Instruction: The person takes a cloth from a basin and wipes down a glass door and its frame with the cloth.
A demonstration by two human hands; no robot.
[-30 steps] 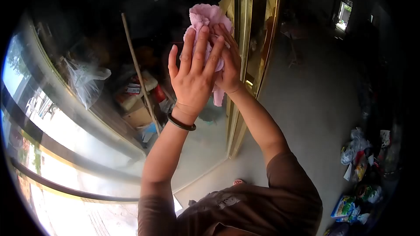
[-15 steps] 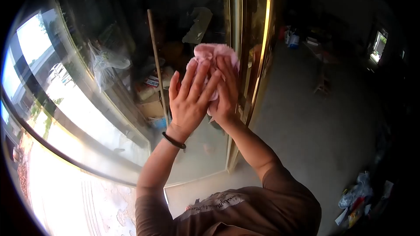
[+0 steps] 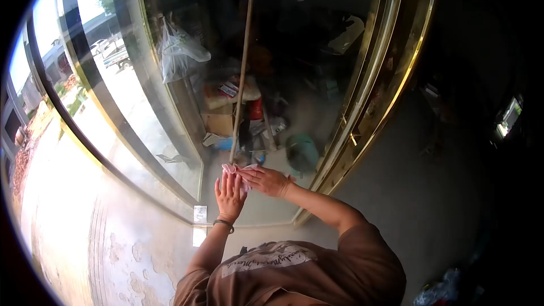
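Note:
A crumpled pink cloth (image 3: 229, 168) lies pressed against the lower part of a glass pane (image 3: 272, 207). My right hand (image 3: 265, 181) reaches in from the right and holds the cloth under its fingers, pointing left. My left hand (image 3: 230, 197) rests flat at the cloth's left side, fingers stretched upward, with a dark band (image 3: 224, 224) round the wrist. The fingers of the two hands nearly meet over the cloth, and part of it is hidden beneath them.
Gold-coloured metal framing (image 3: 391, 96) edges the glass on the right. Through the pane show a wooden pole (image 3: 242, 73), a white plastic bag (image 3: 178, 51), a cardboard box (image 3: 219, 123) and a green bucket (image 3: 302, 152). Bagged items (image 3: 442, 289) lie on the floor at lower right.
Both hands and the cloth have moved down the glass, to a lower spot nearer my body. The left hand has come off the right hand and sits beside it. My view has shifted.

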